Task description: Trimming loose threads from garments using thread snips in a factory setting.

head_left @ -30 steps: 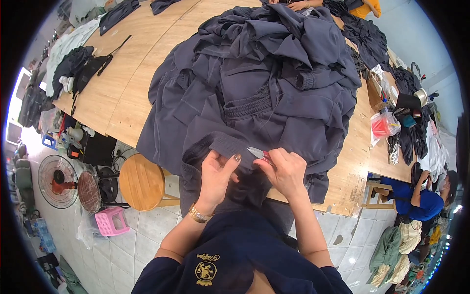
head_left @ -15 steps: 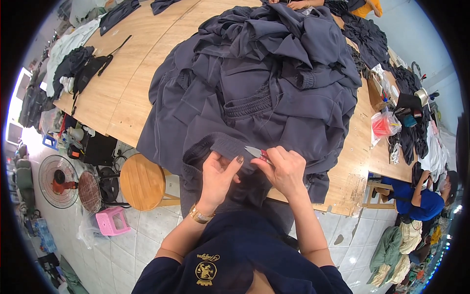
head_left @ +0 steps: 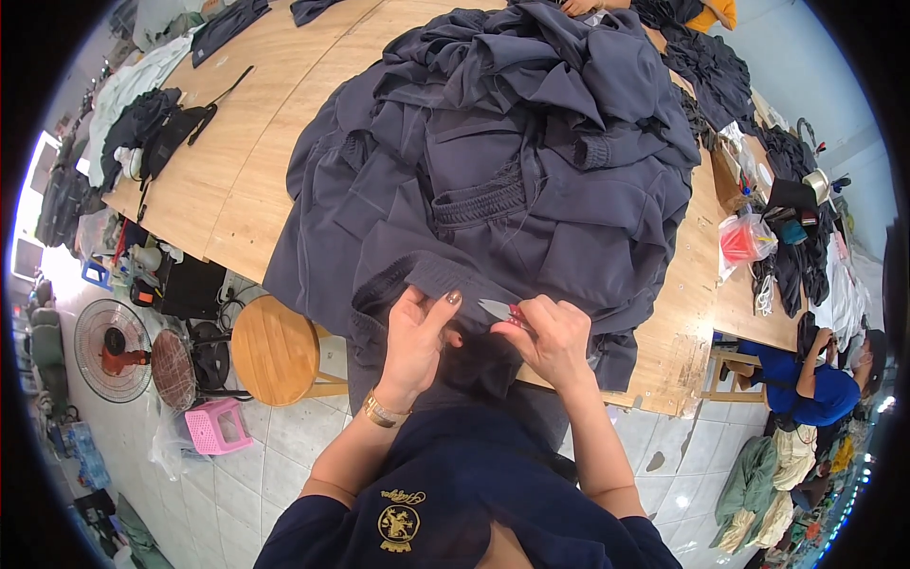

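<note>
My left hand (head_left: 415, 339) pinches the elastic waistband (head_left: 444, 277) of a dark grey garment at the near edge of the table, with the thumb on top. Red-handled thread snips (head_left: 496, 310) are gripped in my right hand (head_left: 554, 339), their pale blades pointing left toward the waistband. Just beyond both hands lies a big heap of dark grey garments (head_left: 588, 213), several with gathered elastic edges; another gathered waistband (head_left: 481, 201) sits in its middle. Part of the held garment hangs over the table edge in front of me.
The wooden table (head_left: 256, 161) carries a black strapped bag (head_left: 175, 142) at the left. A round wooden stool (head_left: 275, 351), a pink stool (head_left: 218, 427) and a fan (head_left: 114, 351) stand left. A co-worker in blue (head_left: 815, 384) sits right; another person's hand (head_left: 580, 8) shows beyond the heap.
My right hand with the snips has shifted slightly right and down, away from the left thumb. My left hand has moved a little left, still on the waistband.
</note>
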Demonstrator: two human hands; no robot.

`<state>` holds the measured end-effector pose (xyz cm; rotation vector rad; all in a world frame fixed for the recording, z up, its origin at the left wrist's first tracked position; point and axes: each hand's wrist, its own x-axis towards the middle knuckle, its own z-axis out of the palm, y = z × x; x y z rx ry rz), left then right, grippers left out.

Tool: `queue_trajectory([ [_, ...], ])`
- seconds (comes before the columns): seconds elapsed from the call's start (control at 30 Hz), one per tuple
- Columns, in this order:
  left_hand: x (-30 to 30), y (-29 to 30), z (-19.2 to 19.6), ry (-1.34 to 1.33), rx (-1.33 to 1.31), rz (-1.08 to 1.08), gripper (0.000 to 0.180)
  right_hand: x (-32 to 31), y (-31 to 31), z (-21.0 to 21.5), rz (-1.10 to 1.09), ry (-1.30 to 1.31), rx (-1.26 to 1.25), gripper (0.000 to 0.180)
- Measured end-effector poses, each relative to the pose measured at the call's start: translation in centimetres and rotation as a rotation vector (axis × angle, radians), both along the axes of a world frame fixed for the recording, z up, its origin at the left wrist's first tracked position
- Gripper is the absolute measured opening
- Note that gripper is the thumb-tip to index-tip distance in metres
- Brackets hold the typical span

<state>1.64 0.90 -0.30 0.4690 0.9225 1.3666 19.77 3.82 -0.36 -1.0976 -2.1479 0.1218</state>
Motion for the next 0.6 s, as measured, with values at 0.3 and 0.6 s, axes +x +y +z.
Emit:
queue_trajectory([
  [0.3, -0.04, -0.05, -0.09, -0.012, 0.014, -0.003, 0.026, -0.35, 0.12, 0.17, 0.021, -0.001, 0.011, 0.041],
  [0.6, 0.25, -0.06, 0.19, 0.062, 0.049, 0.019, 0.024, -0.47, 0.22, 0.00, -0.005, 0.067, -0.005, 0.037],
])
